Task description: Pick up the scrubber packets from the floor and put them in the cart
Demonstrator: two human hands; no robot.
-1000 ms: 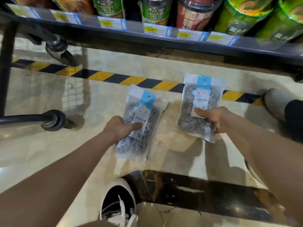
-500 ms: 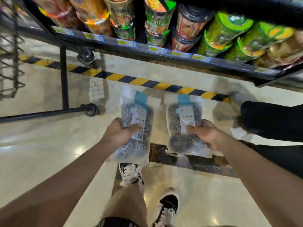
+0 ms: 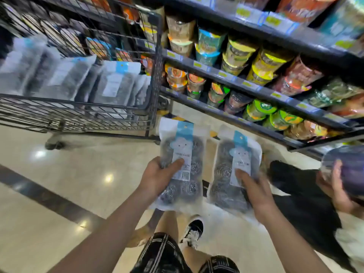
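Observation:
My left hand [image 3: 160,177] grips one scrubber packet [image 3: 182,154], a clear bag of steel scrubbers with a blue and white label, held up off the floor. Beside it my right hand [image 3: 254,191] grips a second scrubber packet [image 3: 234,166] of the same kind. Both packets hang upright at about knee height, just right of the black wire cart [image 3: 110,113]. The cart stands at upper left and holds several more scrubber packets [image 3: 116,81] leaning in a row.
Store shelves [image 3: 232,79] with cup noodles run along the right. Another person's hand [image 3: 334,186] holds a dark packet at the right edge, above dark trousers. My legs and black-and-white shoe [image 3: 192,231] stand on the glossy tiled floor [image 3: 59,184].
I have risen from a crouch. Both packets came up off the floor in my hands, and the cart basket and upper shelves have come into view.

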